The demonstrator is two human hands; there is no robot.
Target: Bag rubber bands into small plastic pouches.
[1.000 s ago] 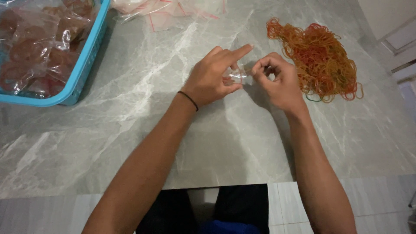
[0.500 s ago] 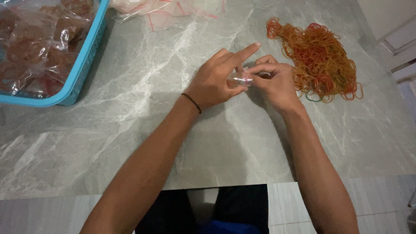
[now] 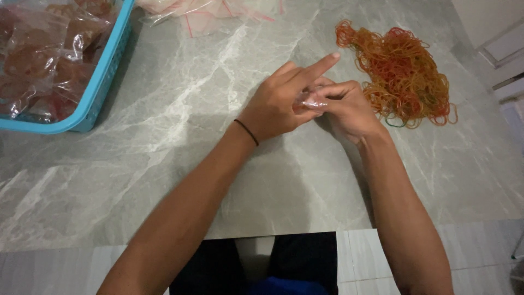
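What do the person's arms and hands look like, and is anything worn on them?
Both forearms are bare, with no sleeves or gloves. The left hand has a thin black band around its wrist. The right hand wears nothing visible.

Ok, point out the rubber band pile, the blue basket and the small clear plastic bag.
rubber band pile [image 3: 401, 74], head view, middle of the tangle.
blue basket [image 3: 103, 76], head view, right-hand rim.
small clear plastic bag [image 3: 310, 100], head view, crinkled part showing between both hands.
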